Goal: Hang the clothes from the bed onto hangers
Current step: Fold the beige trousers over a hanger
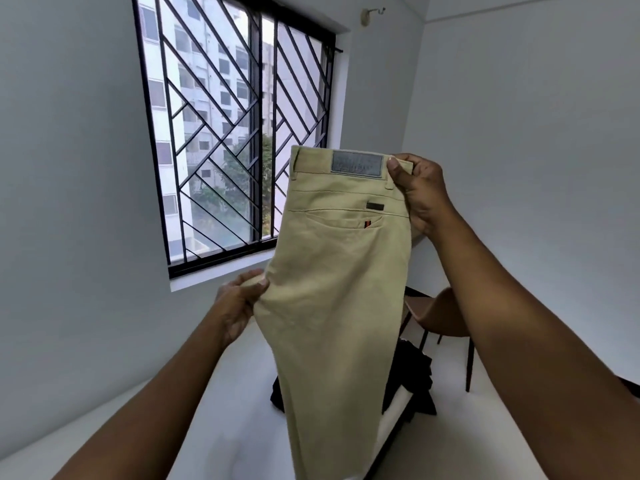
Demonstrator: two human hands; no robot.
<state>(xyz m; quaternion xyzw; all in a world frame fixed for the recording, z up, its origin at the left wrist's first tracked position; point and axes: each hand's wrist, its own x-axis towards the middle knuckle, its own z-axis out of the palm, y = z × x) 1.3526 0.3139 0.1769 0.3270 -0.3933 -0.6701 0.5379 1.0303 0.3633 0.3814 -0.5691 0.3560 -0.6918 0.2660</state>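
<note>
Trousers hang held up: grip of the right hand pinches the waistband beside a grey patch, writing unreadable; left hand grip pinches their side edge.

Of the person only two bare arms show, the left forearm and the broader, nearer right forearm, both unclothed from the lower edge of the view up to the wrists, ending in the left hand and right hand, each with a short-trimmed thumbnail.
</note>
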